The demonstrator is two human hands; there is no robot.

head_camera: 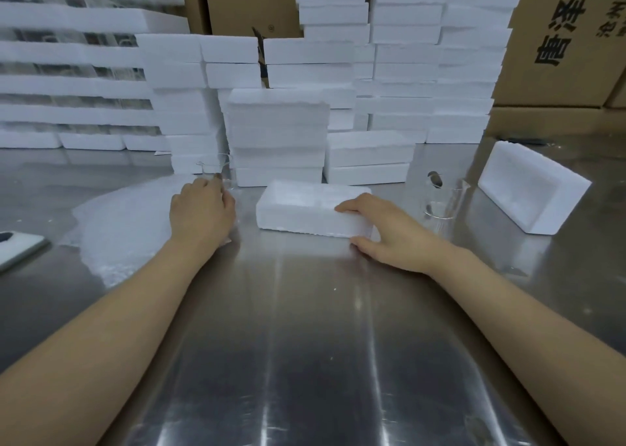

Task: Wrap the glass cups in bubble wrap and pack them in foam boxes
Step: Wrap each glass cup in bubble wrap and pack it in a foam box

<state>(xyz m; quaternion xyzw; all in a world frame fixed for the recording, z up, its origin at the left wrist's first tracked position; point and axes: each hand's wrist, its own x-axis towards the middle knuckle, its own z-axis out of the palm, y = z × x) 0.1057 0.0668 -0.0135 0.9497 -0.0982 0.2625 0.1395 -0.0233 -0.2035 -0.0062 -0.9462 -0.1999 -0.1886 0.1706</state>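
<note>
Open steel table [321,327] at 6 o'clock. My right hand [389,232] grips right end of foam box [305,208], 12 o'clock. My left hand [201,208], 11 o'clock, fingers curled round glass cup [215,169] at bubble wrap [125,222] edge. Foam stacks [277,124] behind.

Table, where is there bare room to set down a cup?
The table's widest bare patch lies near you, between the two forearms, in front of the box and bubble wrap. A smaller patch lies right of the right hand, before the right cup. The back is crowded with foam stacks.
</note>
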